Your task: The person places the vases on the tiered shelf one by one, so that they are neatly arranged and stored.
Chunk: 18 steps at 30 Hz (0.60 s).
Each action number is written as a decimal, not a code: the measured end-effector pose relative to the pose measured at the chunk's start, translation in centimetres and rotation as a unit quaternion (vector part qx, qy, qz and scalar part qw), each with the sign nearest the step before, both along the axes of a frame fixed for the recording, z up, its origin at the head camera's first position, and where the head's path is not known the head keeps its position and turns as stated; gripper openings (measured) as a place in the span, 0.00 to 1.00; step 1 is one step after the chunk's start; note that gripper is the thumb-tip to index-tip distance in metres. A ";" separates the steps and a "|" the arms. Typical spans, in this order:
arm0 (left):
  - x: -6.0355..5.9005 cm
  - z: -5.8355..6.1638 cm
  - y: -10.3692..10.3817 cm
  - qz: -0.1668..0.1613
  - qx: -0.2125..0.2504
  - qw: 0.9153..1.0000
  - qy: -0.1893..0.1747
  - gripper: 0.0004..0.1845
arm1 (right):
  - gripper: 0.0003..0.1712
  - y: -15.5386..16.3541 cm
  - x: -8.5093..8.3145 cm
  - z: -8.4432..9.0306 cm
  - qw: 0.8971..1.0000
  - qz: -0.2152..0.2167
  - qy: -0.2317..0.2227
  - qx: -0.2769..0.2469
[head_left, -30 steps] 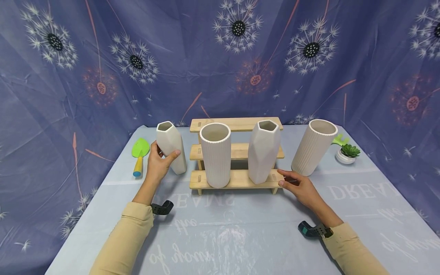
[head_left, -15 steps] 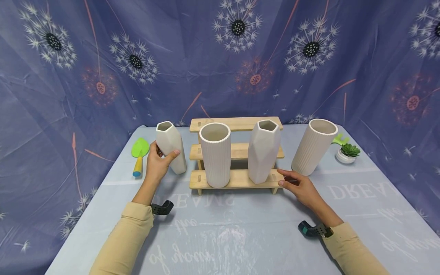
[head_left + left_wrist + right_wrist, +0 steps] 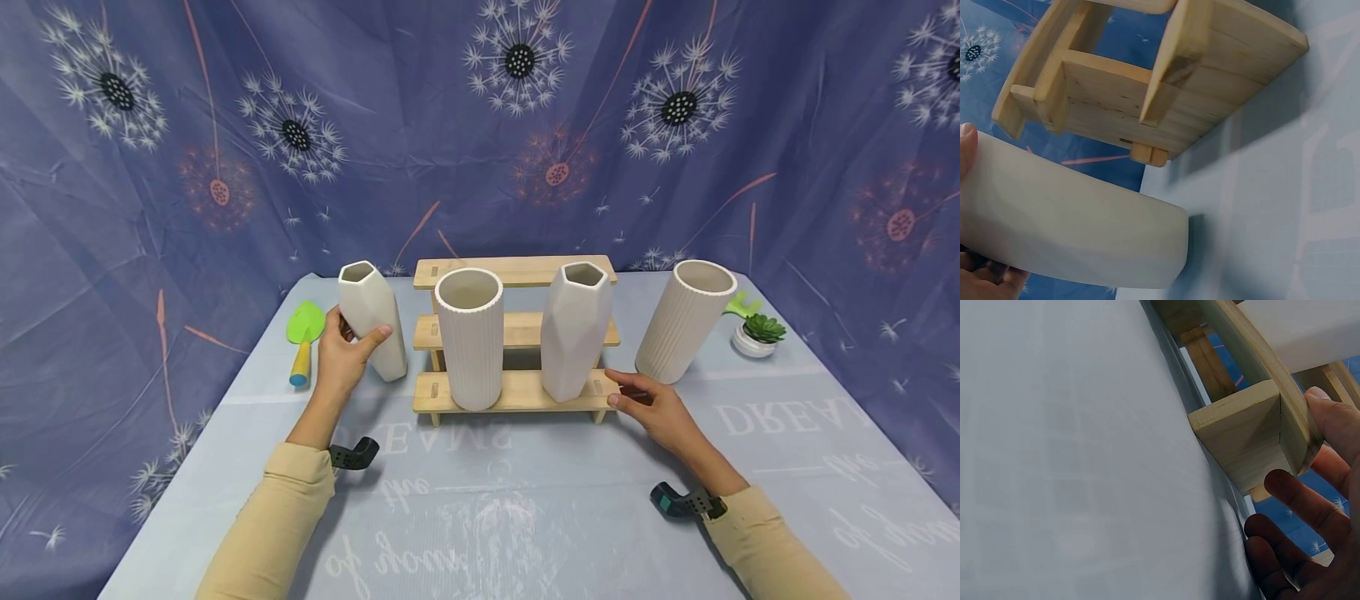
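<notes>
My left hand (image 3: 341, 354) grips a faceted white vase (image 3: 372, 312) that leans a little on the table, just left of a stepped wooden shelf (image 3: 525, 331). The left wrist view shows that faceted white vase (image 3: 1072, 231) in my fingers (image 3: 985, 281) beside the wooden shelf (image 3: 1147, 81). My right hand (image 3: 651, 408) rests at the right end of the lowest step, its fingertips touching the wood. In the right wrist view my fingers (image 3: 1310, 506) lie fairly straight against the wooden shelf's end (image 3: 1254, 431). A ribbed white vase (image 3: 469, 337) and a second faceted vase (image 3: 574, 329) stand on the lowest step.
Another ribbed vase (image 3: 684, 321) stands on the table right of the shelf, with a small potted succulent (image 3: 757, 333) beyond it. A green trowel (image 3: 305, 329) lies at the far left. A blue dandelion-print cloth hangs behind and around the table.
My left hand and the top of its vase have shifted very slightly left. The right hand has stayed still.
</notes>
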<state>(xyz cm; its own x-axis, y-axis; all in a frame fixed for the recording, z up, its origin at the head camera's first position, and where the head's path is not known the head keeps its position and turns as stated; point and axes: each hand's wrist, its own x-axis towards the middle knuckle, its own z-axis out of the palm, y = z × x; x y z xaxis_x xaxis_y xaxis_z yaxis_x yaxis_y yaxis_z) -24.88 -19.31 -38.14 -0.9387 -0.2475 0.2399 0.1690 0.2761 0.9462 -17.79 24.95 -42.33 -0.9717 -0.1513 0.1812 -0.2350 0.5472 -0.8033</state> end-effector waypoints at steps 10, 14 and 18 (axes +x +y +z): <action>0.7 1.4 0.0 0.019 0.013 1.000 0.010 0.42 | 0.27 1.1 -1.3 -2.3 1.000 0.002 -0.002 -0.003; 0.9 2.4 0.0 0.023 0.011 1.000 0.016 0.42 | 0.28 1.6 -1.8 -3.2 1.000 0.002 -0.004 -0.007; 1.2 3.5 0.0 0.025 0.002 0.999 0.020 0.42 | 0.28 1.6 -1.8 -3.2 1.000 0.000 -0.008 -0.002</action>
<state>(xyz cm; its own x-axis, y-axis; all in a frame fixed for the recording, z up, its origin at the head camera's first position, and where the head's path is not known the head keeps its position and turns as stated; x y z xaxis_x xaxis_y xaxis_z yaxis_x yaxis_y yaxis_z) -23.65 -19.30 -34.66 -0.9146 -0.2950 0.2765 0.1933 0.2817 0.9398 -19.61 26.56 -45.56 -0.9744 -0.1501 0.1672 -0.2226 0.5434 -0.8094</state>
